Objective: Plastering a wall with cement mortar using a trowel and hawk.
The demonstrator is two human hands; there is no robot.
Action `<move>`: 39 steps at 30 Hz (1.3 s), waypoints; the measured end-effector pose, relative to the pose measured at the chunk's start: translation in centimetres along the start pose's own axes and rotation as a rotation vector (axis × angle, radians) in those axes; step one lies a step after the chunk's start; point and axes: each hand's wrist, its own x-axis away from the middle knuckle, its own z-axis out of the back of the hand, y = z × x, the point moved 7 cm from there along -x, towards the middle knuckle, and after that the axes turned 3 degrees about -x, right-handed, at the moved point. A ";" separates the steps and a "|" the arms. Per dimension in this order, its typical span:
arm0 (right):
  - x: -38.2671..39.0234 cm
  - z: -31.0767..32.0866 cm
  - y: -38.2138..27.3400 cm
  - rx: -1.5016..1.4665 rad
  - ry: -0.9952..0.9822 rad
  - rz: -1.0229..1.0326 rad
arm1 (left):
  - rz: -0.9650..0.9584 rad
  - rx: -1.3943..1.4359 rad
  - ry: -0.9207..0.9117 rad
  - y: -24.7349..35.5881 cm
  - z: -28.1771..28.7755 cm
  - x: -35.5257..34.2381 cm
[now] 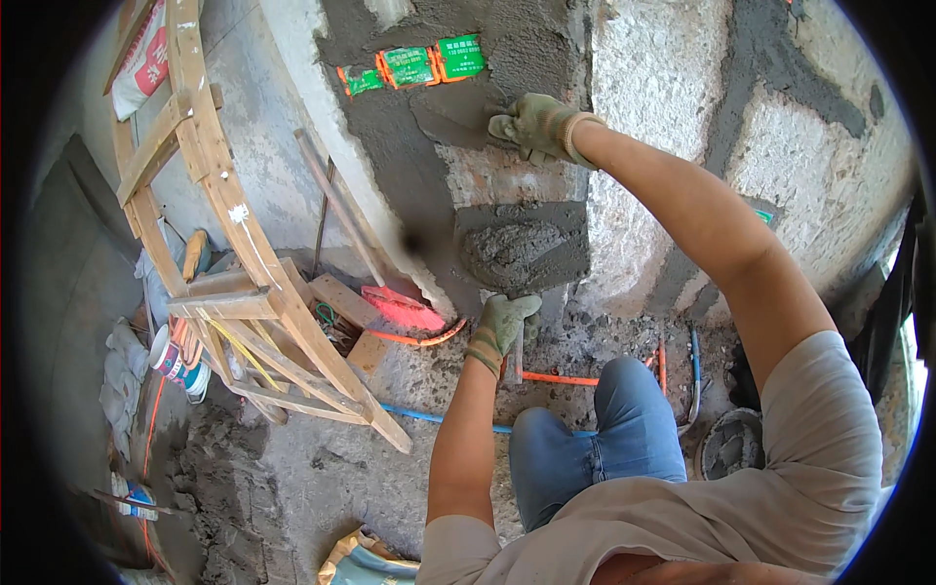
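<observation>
My left hand (502,327), in a greenish work glove, is wrapped round the handle of a plasterer's hawk (577,255). A heap of wet grey mortar (512,244) sits on this board, close to the wall. Higher up, my gloved right hand (541,127) grips a plastering trowel (453,122), its handle mostly hidden by the fingers. The blade lies against fresh mortar on the wall (370,136), just below a row of green-covered electrical boxes (409,66) with orange edges. Beneath the trowel shows a patch of bare rough wall (507,175).
A wooden ladder-like frame (234,195) leans at left, near a pink-red broom (402,307) and a white bucket (180,366). Orange pipe (561,378) and blue pipe (424,414) run along the rubble-strewn floor. A mortar-crusted bucket (731,444) stands to my right; a bag (366,561) lies at the bottom.
</observation>
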 end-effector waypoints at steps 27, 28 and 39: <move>3.9 -3.9 9.2 -1.080 -0.079 -0.095 | 0.041 -0.060 0.064 -1.8 1.0 -1.2; 4.8 -3.9 9.6 -1.063 0.004 -0.157 | 0.024 -0.047 0.045 -1.6 0.8 -1.2; 2.4 1.8 6.8 -0.164 0.113 0.123 | 0.011 -0.071 0.062 -2.7 0.0 -1.4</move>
